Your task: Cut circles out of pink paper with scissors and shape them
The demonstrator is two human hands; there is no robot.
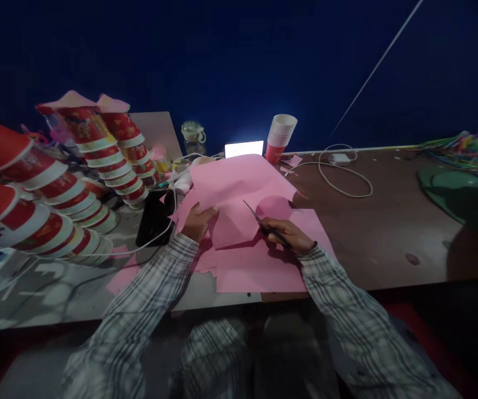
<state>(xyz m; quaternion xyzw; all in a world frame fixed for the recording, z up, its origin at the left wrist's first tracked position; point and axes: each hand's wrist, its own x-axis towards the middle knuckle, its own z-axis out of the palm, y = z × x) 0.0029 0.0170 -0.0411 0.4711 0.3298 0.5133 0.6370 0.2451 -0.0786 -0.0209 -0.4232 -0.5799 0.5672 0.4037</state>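
My left hand (196, 221) pinches the left edge of a pink paper sheet (239, 183) and lifts it off the table. My right hand (285, 233) is closed round a pair of dark scissors (259, 220), whose blades point up and left into the sheet. More pink sheets (259, 266) lie flat beneath both hands, near the table's front edge. Plaid sleeves cover both forearms.
Stacks of red and white paper cups (56, 199) lie on their sides at the left. A black phone (154, 219) with a white cable lies beside them. A cup stack (279, 138), a lit screen (244, 148), a charger cable (342, 177) and a jar (193, 137) stand behind. Coloured straws (459, 145) and a green plate (451, 185) sit at right.
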